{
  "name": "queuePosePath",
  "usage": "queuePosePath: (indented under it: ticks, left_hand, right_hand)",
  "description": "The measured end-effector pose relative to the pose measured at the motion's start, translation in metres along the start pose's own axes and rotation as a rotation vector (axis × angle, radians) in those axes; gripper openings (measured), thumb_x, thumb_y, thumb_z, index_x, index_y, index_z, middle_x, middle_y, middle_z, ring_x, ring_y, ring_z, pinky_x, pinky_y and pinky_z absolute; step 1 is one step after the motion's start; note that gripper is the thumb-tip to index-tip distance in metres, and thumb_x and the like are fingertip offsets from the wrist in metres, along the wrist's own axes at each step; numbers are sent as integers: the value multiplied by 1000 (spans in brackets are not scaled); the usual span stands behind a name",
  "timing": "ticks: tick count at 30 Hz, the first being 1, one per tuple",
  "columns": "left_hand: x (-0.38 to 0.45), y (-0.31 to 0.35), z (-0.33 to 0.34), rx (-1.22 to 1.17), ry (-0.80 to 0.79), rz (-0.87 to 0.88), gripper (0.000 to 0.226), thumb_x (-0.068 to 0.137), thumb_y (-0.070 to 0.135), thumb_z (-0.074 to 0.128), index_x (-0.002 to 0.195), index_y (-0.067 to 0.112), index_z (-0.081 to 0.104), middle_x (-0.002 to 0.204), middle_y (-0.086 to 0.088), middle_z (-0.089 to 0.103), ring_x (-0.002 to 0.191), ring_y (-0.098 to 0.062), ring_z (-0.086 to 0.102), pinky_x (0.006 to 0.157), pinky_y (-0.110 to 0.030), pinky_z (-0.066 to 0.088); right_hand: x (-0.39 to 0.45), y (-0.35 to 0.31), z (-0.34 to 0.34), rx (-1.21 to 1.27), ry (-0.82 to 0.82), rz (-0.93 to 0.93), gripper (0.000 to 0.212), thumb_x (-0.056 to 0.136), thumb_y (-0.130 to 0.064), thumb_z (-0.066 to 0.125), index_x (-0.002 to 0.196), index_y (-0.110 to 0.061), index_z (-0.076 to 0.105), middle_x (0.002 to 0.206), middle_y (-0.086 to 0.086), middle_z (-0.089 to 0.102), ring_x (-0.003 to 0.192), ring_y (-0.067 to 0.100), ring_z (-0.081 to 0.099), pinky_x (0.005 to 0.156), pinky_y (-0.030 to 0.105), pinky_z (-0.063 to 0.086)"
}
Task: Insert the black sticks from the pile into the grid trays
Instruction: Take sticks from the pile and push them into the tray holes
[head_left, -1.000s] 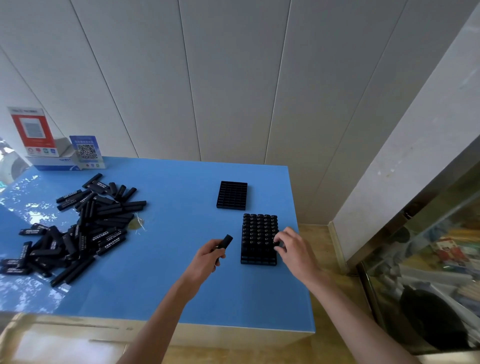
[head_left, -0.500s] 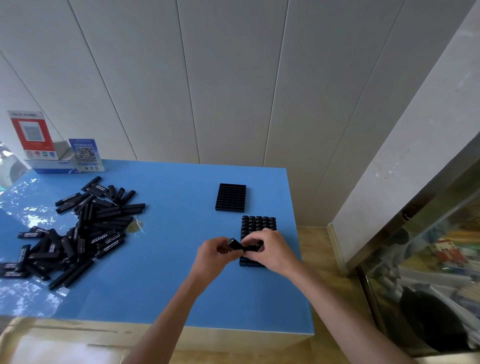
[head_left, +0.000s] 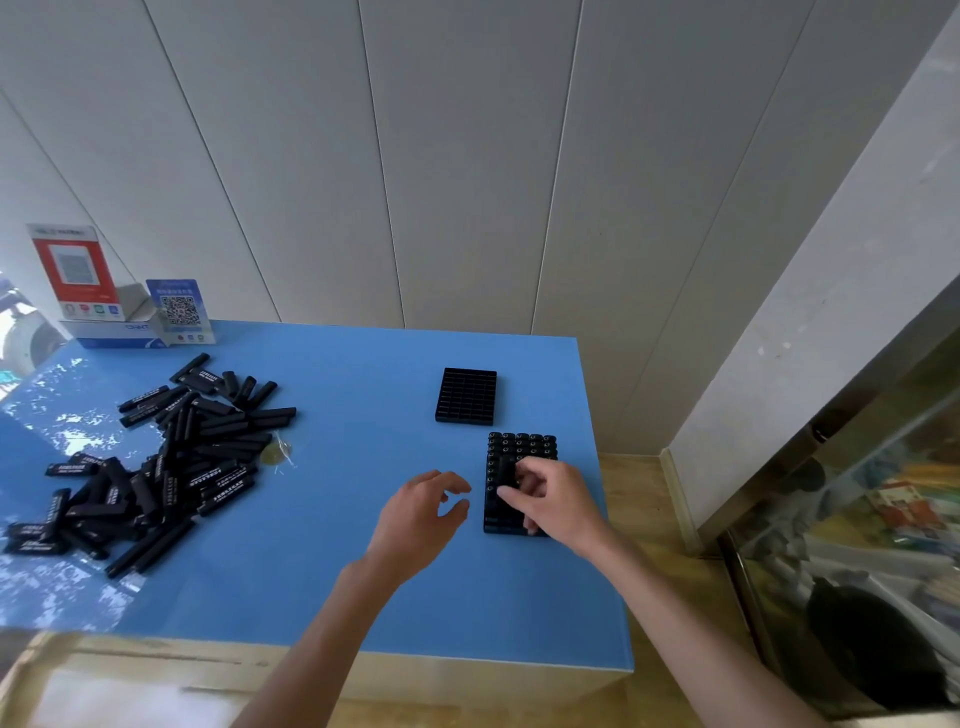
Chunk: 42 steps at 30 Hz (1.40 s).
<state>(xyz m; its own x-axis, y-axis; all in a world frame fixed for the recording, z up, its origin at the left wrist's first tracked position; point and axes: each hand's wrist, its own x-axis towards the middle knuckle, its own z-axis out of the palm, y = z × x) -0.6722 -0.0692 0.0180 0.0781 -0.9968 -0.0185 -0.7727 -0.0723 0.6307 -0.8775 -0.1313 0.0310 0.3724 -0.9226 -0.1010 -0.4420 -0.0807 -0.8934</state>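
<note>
A pile of black sticks (head_left: 171, 457) lies on the left of the blue table (head_left: 322, 571). Near the right edge stands a grid tray filled with sticks (head_left: 521, 448); behind it sits a second, empty grid tray (head_left: 466, 396). My right hand (head_left: 556, 501) is over the filled tray's near part and pinches a black stick (head_left: 505, 475) standing in the tray. My left hand (head_left: 421, 519) hovers just left of that tray with loosely curled fingers and holds nothing.
A red sign (head_left: 75, 270), a blue QR card (head_left: 179, 310) and a white box (head_left: 117, 330) stand at the table's back left. The table's right edge drops to a wooden floor (head_left: 649, 499); a glass cabinet (head_left: 857, 519) stands at the right.
The stick passed from my left hand to my right hand, which moved it onto the filled tray. My left hand let go and drew back to the left.
</note>
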Motion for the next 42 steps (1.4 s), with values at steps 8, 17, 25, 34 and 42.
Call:
queuePosePath:
  ticks: [8,17,25,34,42]
  left_hand:
    - [-3,-19,-11,353,30,81,34,102,38,50,133,28,59,131,12,62,120,-12,56,101,-30,39]
    - [-5,-30,-19,420,26,59,36,102,41,48,134,29,59,133,11,61,121,-12,55,102,-30,38]
    - [-6,-36,-23,400,16,47,35,102,40,49,133,28,60,131,11,62,120,-13,56,103,-31,39]
    - [-6,-41,-26,378,5,29,35,101,40,48,132,30,60,129,11,62,118,-13,56,101,-31,39]
    - [-6,-49,-32,358,-17,27,35,101,40,48,133,30,59,126,11,62,116,-13,56,100,-31,40]
  right_hand:
    - [0,-1,0,119,-27,72,22,83,-19,82,96,-10,66,76,15,72,65,31,73,61,39,62]
    - [4,9,5,-325,-73,-27,8,88,-21,63,95,-25,63,71,-5,66,59,19,61,62,38,55]
    - [9,21,11,-522,-49,-141,21,95,-18,67,116,-19,68,99,-9,65,78,5,58,73,14,47]
    - [9,24,19,-634,-47,-204,19,98,-19,64,116,-13,65,104,2,70,98,17,66,82,26,53]
    - [10,25,28,-579,15,-199,21,96,-16,66,117,-14,70,106,-3,68,95,11,63,85,22,52]
